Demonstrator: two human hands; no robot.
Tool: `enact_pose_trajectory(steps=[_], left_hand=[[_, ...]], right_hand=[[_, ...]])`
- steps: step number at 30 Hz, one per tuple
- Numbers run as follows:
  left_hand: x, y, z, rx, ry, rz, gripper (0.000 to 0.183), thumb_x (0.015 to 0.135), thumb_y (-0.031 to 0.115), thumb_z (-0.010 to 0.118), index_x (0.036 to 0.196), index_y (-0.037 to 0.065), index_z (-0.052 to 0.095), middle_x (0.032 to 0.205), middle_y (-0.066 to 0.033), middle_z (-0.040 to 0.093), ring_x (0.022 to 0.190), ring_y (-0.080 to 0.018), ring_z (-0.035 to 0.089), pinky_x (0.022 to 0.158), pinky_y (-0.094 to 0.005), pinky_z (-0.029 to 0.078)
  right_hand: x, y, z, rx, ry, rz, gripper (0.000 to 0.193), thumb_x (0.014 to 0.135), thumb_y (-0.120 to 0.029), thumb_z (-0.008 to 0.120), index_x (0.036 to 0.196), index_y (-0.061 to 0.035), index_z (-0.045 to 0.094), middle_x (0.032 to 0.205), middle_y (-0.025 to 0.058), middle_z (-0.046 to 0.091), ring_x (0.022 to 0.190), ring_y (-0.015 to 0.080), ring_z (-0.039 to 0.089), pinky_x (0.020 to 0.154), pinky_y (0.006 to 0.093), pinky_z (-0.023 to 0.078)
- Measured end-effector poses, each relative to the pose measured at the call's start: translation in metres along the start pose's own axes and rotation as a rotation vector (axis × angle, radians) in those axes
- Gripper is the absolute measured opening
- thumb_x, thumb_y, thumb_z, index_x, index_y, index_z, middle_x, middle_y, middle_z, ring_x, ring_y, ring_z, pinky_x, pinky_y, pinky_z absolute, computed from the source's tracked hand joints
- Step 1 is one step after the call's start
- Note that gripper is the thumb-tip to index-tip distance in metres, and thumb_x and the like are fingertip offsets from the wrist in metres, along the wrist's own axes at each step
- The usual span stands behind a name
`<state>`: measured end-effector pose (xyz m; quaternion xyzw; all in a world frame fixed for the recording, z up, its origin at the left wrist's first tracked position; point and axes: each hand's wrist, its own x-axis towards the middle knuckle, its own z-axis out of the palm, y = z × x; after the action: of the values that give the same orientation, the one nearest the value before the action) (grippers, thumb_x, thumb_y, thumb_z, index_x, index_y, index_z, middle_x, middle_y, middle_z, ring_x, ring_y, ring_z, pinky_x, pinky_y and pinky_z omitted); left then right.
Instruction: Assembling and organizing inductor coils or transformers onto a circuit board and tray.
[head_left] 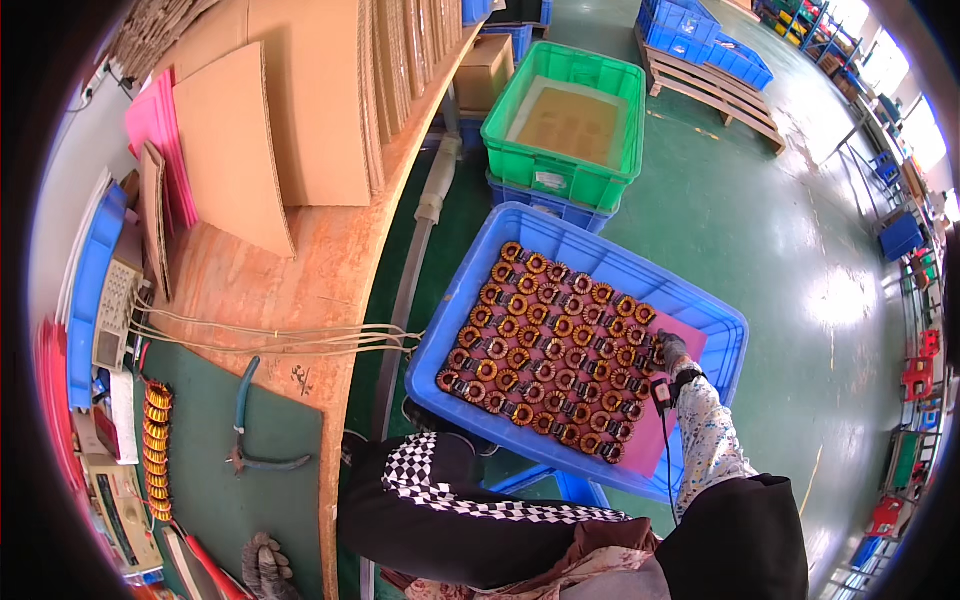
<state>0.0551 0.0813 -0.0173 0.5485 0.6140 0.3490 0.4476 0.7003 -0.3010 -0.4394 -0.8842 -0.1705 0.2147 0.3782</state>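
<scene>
My right hand [674, 352], in a grey glove with a black strap and cord at its wrist, reaches into a blue plastic crate [590, 255]. Its fingers close on a toroidal coil [655, 350] at the right side of the rows, partly hidden by the hand. Many copper-wound toroidal coils [540, 370] lie in rows on a pink sheet [650, 455] inside the crate. My left hand [267, 568], gloved in grey, rests on the bench's green mat [270, 510] at the lower edge, fingers extended, beside a red-handled tool [212, 568].
Blue-handled pliers [243, 420] and a line of yellow coils [158, 450] lie on the mat. Cardboard sheets [235, 150] stand along the wooden bench [330, 270]. Beyond the crate is a green bin [570, 170]; a wooden pallet [715, 95] carries blue crates.
</scene>
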Motion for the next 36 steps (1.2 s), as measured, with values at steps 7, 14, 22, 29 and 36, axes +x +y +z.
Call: enact_pose_trajectory(steps=[7,14,22,29,36], left_hand=[[-0.011,0.008,-0.015,0.067,0.065,0.0,0.026,0.087,0.02,0.059,0.105,0.002,0.062,0.085,0.0004,0.062,0.066,-0.0059,0.051,0.06,-0.0179,0.04],[-0.011,0.009,-0.014,0.079,0.069,0.028,0.026,0.088,0.02,0.059,0.105,0.002,0.062,0.086,0.0006,0.062,0.067,-0.0053,0.051,0.06,-0.0176,0.04],[-0.012,0.012,-0.007,0.085,0.071,0.011,0.026,0.087,0.02,0.059,0.105,0.001,0.062,0.085,0.0007,0.061,0.066,-0.0055,0.05,0.059,-0.018,0.039],[-0.015,0.013,-0.012,0.1,0.114,-0.005,0.027,0.087,0.021,0.059,0.104,0.001,0.062,0.083,0.0015,0.06,0.066,-0.0066,0.05,0.06,-0.0186,0.038],[-0.011,0.003,-0.016,0.099,0.062,0.061,0.029,0.086,0.024,0.06,0.103,0.0,0.062,0.082,-0.0007,0.06,0.064,-0.006,0.049,0.056,-0.0184,0.04]], right_hand=[[-0.017,-0.065,0.047,0.883,0.219,0.898,0.031,0.082,-0.033,0.063,0.098,-0.0077,0.058,0.09,0.0112,0.054,0.076,0.0298,0.055,0.061,0.0472,0.055],[-0.007,-0.052,0.043,0.623,0.052,0.908,0.022,0.088,-0.029,0.054,0.099,-0.0101,0.058,0.088,0.0095,0.057,0.079,0.0234,0.054,0.065,0.0469,0.052],[0.005,-0.031,0.041,-0.591,-0.085,0.483,0.03,0.09,-0.026,0.044,0.101,-0.0047,0.061,0.086,0.0128,0.064,0.077,0.02,0.064,0.063,0.034,0.053],[0.003,-0.082,0.051,0.676,0.427,0.479,0.026,0.086,-0.012,0.059,0.111,-0.0057,0.058,0.096,0.0046,0.061,0.084,0.0218,0.061,0.069,0.0341,0.054],[0.002,-0.097,0.04,-0.984,-0.056,0.241,0.03,0.085,-0.016,0.052,0.112,-0.0045,0.059,0.101,0.0097,0.064,0.088,0.0227,0.061,0.081,0.0314,0.048]])
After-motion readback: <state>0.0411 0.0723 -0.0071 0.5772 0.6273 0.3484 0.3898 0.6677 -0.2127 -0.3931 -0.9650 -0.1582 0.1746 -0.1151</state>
